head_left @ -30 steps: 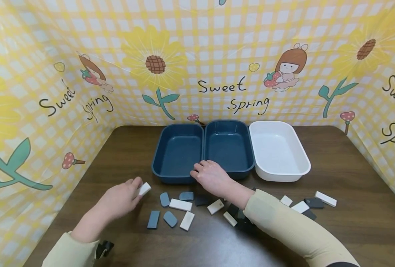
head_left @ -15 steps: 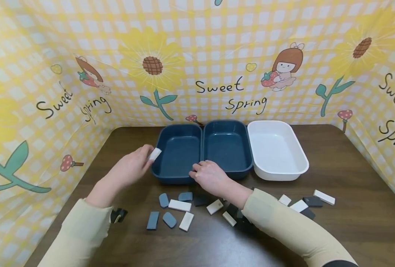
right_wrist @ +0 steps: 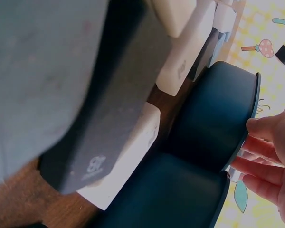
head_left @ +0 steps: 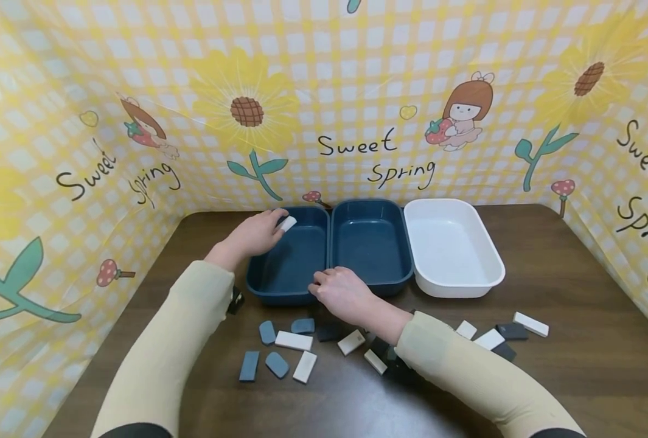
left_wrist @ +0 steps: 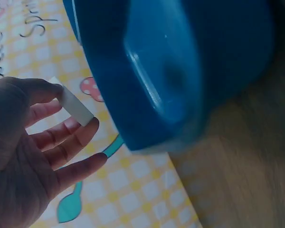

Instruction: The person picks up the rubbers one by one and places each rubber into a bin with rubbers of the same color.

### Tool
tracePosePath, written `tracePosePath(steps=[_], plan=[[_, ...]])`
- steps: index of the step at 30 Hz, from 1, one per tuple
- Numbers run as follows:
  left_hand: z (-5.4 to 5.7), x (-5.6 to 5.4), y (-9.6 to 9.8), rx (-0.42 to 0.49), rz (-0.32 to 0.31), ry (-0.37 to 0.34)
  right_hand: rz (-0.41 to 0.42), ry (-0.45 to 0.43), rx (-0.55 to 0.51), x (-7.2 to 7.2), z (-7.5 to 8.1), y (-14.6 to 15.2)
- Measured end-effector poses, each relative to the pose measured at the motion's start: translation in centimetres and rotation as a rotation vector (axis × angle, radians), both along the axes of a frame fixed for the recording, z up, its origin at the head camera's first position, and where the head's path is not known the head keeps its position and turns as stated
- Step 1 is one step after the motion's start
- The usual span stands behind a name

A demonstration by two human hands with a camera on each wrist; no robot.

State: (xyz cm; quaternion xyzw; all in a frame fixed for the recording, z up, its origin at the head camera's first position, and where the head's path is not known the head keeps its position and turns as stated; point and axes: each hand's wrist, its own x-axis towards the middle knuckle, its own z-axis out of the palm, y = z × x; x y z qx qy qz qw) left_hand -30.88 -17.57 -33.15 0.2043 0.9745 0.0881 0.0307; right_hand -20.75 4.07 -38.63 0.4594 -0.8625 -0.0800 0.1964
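A small white rectangular block (head_left: 288,223) is pinched between the thumb and fingers of my left hand (head_left: 255,234), above the far part of the left dark blue tray (head_left: 277,298). The left wrist view shows this white block (left_wrist: 77,105) near the fingertips, with the other fingers spread. My right hand (head_left: 348,297) holds the near rim of the left tray, close to the middle blue tray (head_left: 392,287). In the right wrist view its thumb lies on the outside of the left tray (right_wrist: 218,107), and the fingers reach over the rim, partly hidden.
A white tray (head_left: 460,289) stands right of the blue ones. On the table in front lie white blocks (head_left: 294,340), blue-grey pieces (head_left: 249,366) and dark blocks (head_left: 512,331). My right forearm covers part of them. A patterned cloth (head_left: 356,121) hangs behind and at both sides.
My left hand has carried the white block from the table's left side forward and right, over the left blue tray. My right hand has stayed at the rim.
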Motion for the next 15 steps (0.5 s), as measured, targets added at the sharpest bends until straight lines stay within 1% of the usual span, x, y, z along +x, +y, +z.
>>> tracePosePath(steps=[3,6,10,13,15], plan=[[-0.4,-1.4,0.6,-0.007,0.029,-0.023,0.003,0.000,-0.006,0.0,-0.1,-0.1],[-0.7,-2.4,1.0,-0.026,0.070,-0.073,0.001,-0.003,-0.001,0.0,0.0,-0.1],[-1.2,-3.0,1.6,-0.072,0.121,-0.147,0.000,0.001,0.006,0.1,-0.1,0.0],[-1.7,-3.5,2.1,-0.139,0.151,-0.192,0.004,0.010,0.001,0.0,-0.3,0.0],[-2.0,-3.8,2.4,-0.190,0.164,-0.204,0.007,0.016,-0.003,0.0,-0.3,-0.1]])
